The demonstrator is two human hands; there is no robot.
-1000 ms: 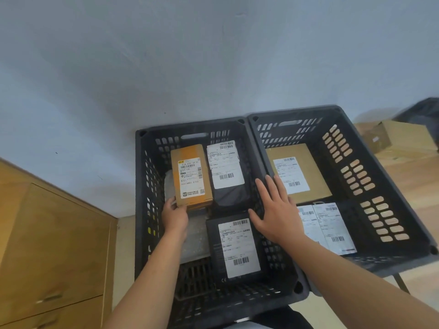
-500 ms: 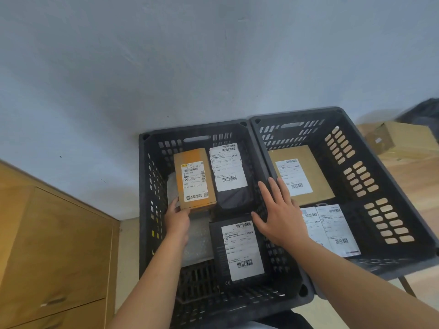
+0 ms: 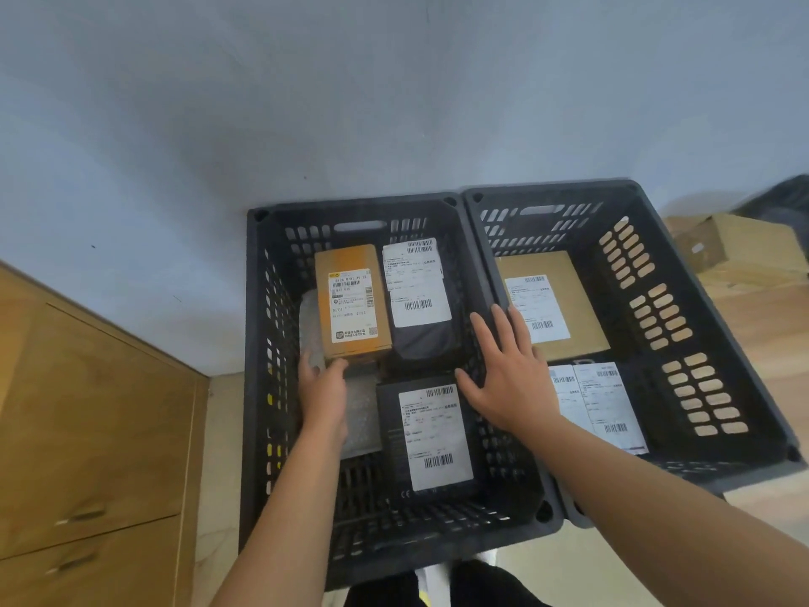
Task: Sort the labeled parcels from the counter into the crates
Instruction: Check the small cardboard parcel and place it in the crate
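While the right hand (image 3: 510,378) is laid flat, fingers spread, on the wall between two black crates (image 3: 477,273), an orange parcel (image 3: 352,304) in the left crate is pinched at its near end by the left hand (image 3: 323,387).

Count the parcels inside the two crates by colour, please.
Orange box: 1
Black parcels: 2
Clear bubble-wrap parcel: 1
Brown parcel: 1
White-labelled parcels, wrapping colour hidden: 2
Total: 7
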